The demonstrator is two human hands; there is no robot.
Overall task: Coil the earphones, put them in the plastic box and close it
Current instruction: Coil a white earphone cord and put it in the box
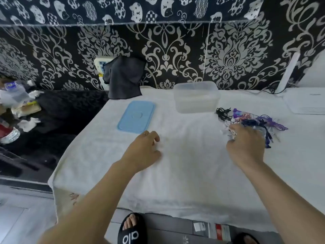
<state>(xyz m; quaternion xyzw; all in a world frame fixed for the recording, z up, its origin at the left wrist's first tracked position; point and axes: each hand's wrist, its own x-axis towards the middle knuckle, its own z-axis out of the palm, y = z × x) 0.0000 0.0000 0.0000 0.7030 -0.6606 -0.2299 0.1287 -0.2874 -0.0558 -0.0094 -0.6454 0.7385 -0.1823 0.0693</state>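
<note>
Right hand [246,147]: it is held palm down at the near edge of the earphone pile; white cable is seen at the fingertips, but the fingers are curled over it and whether it is pinched cannot be told.
Left hand [144,150]: it is held low over the white cloth [184,173] with fingers loosely curled; nothing is held.
Earphones [253,120]: a tangled heap of black, white, pink, blue and purple cables is spread just beyond and to the outer side of the right hand.
Plastic box [196,96]: the clear box is set open beyond the right hand, slightly toward the left hand, just beside the heap.
Lid [136,116]: the blue lid is laid flat just beyond the left hand, apart from the box.
Dark cloth [124,77]: it is draped at the wall, well beyond the left hand.
</note>
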